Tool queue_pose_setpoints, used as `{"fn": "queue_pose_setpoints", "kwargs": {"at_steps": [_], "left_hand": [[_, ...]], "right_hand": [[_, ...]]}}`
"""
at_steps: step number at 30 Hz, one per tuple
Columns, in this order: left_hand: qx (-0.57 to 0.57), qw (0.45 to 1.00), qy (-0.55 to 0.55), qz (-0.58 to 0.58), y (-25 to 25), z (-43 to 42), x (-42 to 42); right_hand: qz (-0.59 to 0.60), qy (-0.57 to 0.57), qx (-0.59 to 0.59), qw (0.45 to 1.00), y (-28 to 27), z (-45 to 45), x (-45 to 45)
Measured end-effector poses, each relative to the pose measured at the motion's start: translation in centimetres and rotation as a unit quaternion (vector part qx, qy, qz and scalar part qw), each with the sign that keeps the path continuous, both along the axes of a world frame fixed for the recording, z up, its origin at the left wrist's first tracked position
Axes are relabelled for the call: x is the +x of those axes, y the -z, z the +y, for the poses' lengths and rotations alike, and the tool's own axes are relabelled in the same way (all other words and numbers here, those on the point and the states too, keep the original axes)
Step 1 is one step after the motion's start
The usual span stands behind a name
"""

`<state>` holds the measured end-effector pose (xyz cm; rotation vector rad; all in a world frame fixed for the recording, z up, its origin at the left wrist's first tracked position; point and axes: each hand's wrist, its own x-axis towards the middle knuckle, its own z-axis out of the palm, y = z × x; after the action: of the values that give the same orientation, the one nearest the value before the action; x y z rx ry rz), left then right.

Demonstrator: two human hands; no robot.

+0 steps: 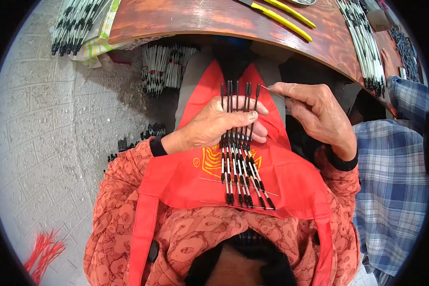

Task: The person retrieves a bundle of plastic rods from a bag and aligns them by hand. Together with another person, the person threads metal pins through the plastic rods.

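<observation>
My left hand (pixel 207 125) is closed round a fanned row of slim black-and-white rods (pixel 243 167), its thumb lying across their black upper ends. The rods hang over a red apron (pixel 176 167). Two thin metal wires cross the lower part of the row: an upper wire (pixel 210 179) and a lower wire (pixel 214 202). To the right, my right hand (pixel 319 112) pinches another thin wire (pixel 267 88) between thumb and fingers. This wire's end is close to the top of the rightmost rod; I cannot tell whether it passes through it.
A wooden table (pixel 167 19) curves ahead, with a yellow-handled tool (pixel 281 21) on it. Rod bundles lie at the upper left (pixel 76 24) and right (pixel 364 47); more bundles (pixel 164 69) are below the table. A person in a plaid garment (pixel 391 176) sits close on the right. Red strips (pixel 44 255) lie on the floor.
</observation>
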<state>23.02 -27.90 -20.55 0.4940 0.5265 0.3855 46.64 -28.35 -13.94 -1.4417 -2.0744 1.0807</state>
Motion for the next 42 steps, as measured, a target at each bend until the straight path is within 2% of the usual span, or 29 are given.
{"fn": "queue_pose_setpoints", "kwargs": {"at_steps": [4,13,16,19,22,25,28,31,34,37,42], "left_hand": [[0.007,1.0,0.002,0.005,0.0,-0.1,0.0],[0.007,1.0,0.008,0.003,0.1,-0.2,-0.1],[0.017,1.0,0.017,0.014,-0.3,-0.2,-0.1],[0.033,0.999,0.026,0.021,-0.4,-0.1,0.0],[0.041,0.998,0.03,0.023,-0.8,-0.2,-0.2],[0.051,0.998,0.039,0.015,-0.7,-0.1,-0.3],[0.044,0.998,0.032,0.003,-0.4,-0.1,-0.4],[0.028,0.999,0.026,-0.001,-0.4,-0.1,-0.3],[0.016,1.0,0.023,-0.007,-0.3,-0.1,-0.3],[0.025,0.999,0.025,-0.005,-0.1,-0.1,-0.4],[0.045,0.998,0.035,0.011,-0.3,-0.1,-0.3]], "right_hand": [[-0.012,0.002,-0.044,0.999,-0.8,0.2,-0.4],[-0.035,-0.01,-0.005,0.999,-1.0,0.2,-0.8],[-0.08,-0.061,0.112,0.989,-0.6,0.6,-0.7],[-0.195,-0.076,0.104,0.972,-2.3,0.8,-1.1],[-0.206,-0.087,0.122,0.967,-2.5,1.1,-1.3],[-0.157,-0.099,0.102,0.977,-1.9,1.6,-0.9],[-0.017,-0.091,0.021,0.996,-0.3,2.3,-0.1],[-0.008,-0.108,0.052,0.993,-0.2,2.4,0.0],[-0.01,-0.058,-0.087,0.995,-0.7,2.3,-0.3],[0.011,-0.08,-0.015,0.997,-0.3,2.2,-0.4],[-0.042,-0.095,0.025,0.994,-0.8,2.3,-0.4]]}}
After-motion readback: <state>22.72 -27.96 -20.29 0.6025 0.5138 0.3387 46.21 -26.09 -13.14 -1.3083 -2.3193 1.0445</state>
